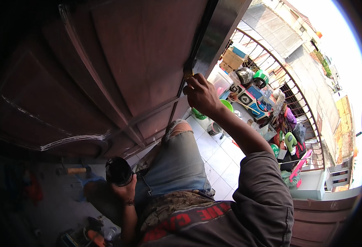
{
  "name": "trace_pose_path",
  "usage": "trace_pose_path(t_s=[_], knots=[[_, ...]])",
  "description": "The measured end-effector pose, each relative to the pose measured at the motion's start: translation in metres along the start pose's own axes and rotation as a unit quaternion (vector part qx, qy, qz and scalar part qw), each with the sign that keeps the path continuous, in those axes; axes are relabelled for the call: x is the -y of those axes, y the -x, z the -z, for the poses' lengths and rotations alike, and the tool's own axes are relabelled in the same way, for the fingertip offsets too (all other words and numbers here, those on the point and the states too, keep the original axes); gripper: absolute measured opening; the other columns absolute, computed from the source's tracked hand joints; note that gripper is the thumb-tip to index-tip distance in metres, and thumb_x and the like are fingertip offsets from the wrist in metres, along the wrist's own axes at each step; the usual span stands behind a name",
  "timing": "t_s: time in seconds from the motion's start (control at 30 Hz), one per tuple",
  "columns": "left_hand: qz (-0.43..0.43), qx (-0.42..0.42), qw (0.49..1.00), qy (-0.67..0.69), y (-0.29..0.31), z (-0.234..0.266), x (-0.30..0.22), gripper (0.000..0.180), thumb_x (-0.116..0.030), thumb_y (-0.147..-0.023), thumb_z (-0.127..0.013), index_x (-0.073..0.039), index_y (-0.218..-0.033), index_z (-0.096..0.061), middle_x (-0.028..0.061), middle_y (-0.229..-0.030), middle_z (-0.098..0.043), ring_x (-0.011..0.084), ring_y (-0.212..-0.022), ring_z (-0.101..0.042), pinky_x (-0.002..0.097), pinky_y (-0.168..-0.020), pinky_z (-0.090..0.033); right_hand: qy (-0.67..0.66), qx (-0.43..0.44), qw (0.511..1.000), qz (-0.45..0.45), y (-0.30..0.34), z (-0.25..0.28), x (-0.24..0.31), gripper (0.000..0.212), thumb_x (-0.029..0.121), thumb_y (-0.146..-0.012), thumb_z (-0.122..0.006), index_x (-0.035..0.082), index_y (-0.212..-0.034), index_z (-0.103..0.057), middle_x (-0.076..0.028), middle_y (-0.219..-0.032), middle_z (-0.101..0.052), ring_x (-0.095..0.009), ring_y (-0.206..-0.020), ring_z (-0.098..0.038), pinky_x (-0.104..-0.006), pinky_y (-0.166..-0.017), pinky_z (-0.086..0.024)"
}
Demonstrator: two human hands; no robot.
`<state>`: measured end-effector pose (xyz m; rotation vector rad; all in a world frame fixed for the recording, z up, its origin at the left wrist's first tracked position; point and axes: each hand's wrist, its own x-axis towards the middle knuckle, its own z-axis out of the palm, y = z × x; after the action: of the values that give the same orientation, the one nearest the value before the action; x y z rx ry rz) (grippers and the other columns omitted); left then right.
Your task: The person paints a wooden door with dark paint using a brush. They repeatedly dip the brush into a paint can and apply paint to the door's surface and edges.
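My right hand (pixel 202 94) is raised and closed round a paintbrush (pixel 188 73), mostly covered by my fingers. Its dark bristles touch the edge of a brown panelled wooden door (pixel 135 53), where a glossy dark strip (pixel 207 47) runs upward. Down at the left, near my knee, my left hand (pixel 125 188) grips a black, paint-smeared can (pixel 118 171) from beneath and the side. What is inside the can is too dark to make out.
A hammer (pixel 72 170) hangs or lies low at the left by the door. To the right stand a green bucket (pixel 226 105), a small tin (pixel 214 128), helmets (pixel 261 77) and boxes along a curved metal railing (pixel 288 68). Tools (pixel 95 237) lie at the lower left.
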<state>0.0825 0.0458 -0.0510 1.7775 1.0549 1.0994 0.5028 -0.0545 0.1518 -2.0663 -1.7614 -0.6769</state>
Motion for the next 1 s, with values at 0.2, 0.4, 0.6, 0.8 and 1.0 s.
trace_pose_path(t_s=[0.2, 0.4, 0.6, 0.8, 1.0], knots=[[-0.014, 0.006, 0.999, -0.048, 0.0, 0.003, 0.0, 0.096, -0.026, -0.058, -0.095, 0.006, -0.135, -0.048, 0.021, -0.131, -0.057, 0.0332, -0.122, -0.057, 0.0432, -0.108, -0.042, -0.119, -0.089, 0.987, -0.064, -0.062, 0.068, -0.035, 0.012, 0.004, -0.083, -0.07, 0.01, -0.092, -0.074, -0.009, -0.091, -0.069, -0.028, -0.071, -0.067, -0.0367, -0.067, -0.057], [0.019, -0.003, 1.0, -0.016, 0.001, 0.005, -0.005, 0.098, -0.028, -0.059, -0.095, 0.007, -0.136, -0.046, 0.0209, -0.133, -0.056, 0.0327, -0.123, -0.056, 0.0428, -0.108, -0.042, 0.038, -0.328, 0.941, 0.071, -0.059, 0.087, -0.005, 0.022, -0.004, -0.071, -0.07, 0.008, -0.089, -0.071, -0.009, -0.102, -0.067, -0.028, -0.088, -0.065, -0.0379, -0.077, -0.055], [-0.046, -0.016, 0.999, -0.01, 0.003, 0.005, -0.001, 0.1, -0.023, -0.061, -0.094, 0.007, -0.141, -0.042, 0.0207, -0.136, -0.054, 0.031, -0.126, -0.054, 0.0421, -0.11, -0.04, 0.08, -0.159, 0.984, 0.023, 0.023, -0.055, -0.015, 0.03, 0.011, -0.064, -0.074, 0.007, -0.094, -0.07, -0.011, -0.115, -0.06, -0.029, -0.104, -0.059, -0.0375, -0.085, -0.053], [-0.045, -0.009, 0.999, -0.028, 0.003, 0.007, -0.001, 0.101, -0.023, -0.06, -0.095, 0.006, -0.141, -0.042, 0.02, -0.138, -0.053, 0.031, -0.128, -0.054, 0.0422, -0.11, -0.04, -0.117, 0.031, 0.991, -0.053, 0.058, -0.092, 0.006, 0.015, 0.0, -0.071, -0.067, 0.012, -0.08, -0.067, -0.005, -0.088, -0.06, -0.026, -0.088, -0.06, -0.0369, -0.069, -0.054], [-0.058, -0.014, 0.996, -0.064, 0.005, 0.007, 0.005, 0.102, -0.024, -0.059, -0.095, 0.005, -0.141, -0.043, 0.0194, -0.139, -0.053, 0.0308, -0.128, -0.054, 0.0422, -0.111, -0.04, -0.144, -0.137, 0.976, -0.09, -0.007, -0.005, -0.023, 0.023, -0.003, -0.071, -0.07, 0.01, -0.09, -0.071, -0.009, -0.091, -0.066, -0.03, -0.083, -0.065, -0.0396, -0.069, -0.054]])
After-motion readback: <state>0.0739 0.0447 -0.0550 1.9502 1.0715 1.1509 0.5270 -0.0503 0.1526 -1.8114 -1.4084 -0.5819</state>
